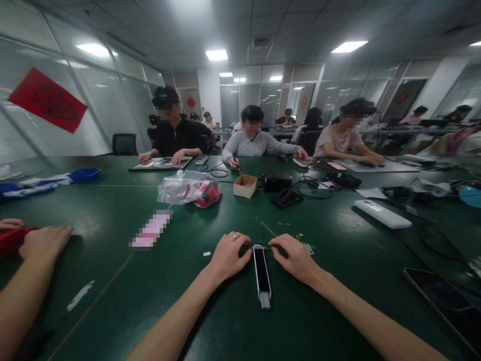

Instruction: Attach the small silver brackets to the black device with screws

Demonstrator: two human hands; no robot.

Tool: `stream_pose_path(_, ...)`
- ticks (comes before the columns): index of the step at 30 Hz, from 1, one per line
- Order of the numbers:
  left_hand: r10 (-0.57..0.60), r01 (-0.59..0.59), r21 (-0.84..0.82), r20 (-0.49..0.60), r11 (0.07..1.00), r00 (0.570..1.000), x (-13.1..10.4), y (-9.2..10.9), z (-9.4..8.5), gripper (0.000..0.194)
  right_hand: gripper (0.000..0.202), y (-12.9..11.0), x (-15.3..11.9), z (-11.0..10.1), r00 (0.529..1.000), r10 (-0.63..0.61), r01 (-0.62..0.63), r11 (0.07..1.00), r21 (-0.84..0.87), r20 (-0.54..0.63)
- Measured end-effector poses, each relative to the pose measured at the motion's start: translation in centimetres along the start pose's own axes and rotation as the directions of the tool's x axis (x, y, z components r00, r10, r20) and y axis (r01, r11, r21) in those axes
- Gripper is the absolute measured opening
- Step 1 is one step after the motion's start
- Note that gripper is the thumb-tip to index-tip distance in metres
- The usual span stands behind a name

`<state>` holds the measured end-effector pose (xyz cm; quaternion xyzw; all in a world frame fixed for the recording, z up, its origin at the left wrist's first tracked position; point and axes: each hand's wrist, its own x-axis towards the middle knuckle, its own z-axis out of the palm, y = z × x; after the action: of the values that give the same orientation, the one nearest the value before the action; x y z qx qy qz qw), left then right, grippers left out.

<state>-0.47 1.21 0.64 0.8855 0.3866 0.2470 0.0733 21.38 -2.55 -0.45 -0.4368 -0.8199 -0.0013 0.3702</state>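
A long, narrow device (262, 272) with a black face, white edges and a silver plug-like end lies on the green table, its plug end towards me. My left hand (230, 255) rests at the left of its far end, fingers curled and thumb and fingertips drawn together. On the other side my right hand (295, 258) mirrors it, fingertips pinched beside the same end. Small dark bits show between the fingertips and the device, too small to name. Just beyond my right hand lie several tiny rings and a little clear packet (309, 249).
A phone (447, 306) lies at right, a white case (381, 214) beyond it. Ahead are a plastic bag (176, 188) with red items, a small box (245, 186) and cables. A neighbour's arm (41, 250) reaches in from the left. Several people sit opposite.
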Motion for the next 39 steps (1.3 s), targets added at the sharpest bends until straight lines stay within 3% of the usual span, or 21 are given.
stream_pose_path(4,0.055,-0.057,-0.023,-0.086,0.998,0.995,-0.1,0.6,-0.4,0.016,0.013,-0.9,0.2,-0.1,0.997,-0.063,0.064,0.997,0.043,-0.042)
stream_pose_path(9,0.236,-0.241,-0.05,-0.091,0.969,0.968,-0.4,1.5,0.0,0.015,0.013,-1.9,0.3,0.1,0.975,-0.207,0.213,0.973,0.086,-0.075)
stream_pose_path(12,0.278,-0.284,-0.04,-0.111,0.958,0.954,-0.5,1.7,0.4,0.016,0.013,-2.0,0.2,0.1,0.964,-0.255,0.261,0.963,0.071,-0.08)
stream_pose_path(32,0.297,-0.302,-0.007,-0.145,0.953,0.944,-0.5,1.4,1.1,0.007,0.013,-1.6,0.0,0.4,0.95,-0.29,0.299,0.951,0.079,-0.113)
stream_pose_path(39,0.245,-0.248,-0.013,-0.112,0.969,0.963,-0.4,1.3,0.7,0.017,0.013,-1.7,0.1,0.4,0.962,-0.254,0.258,0.966,0.03,-0.102)
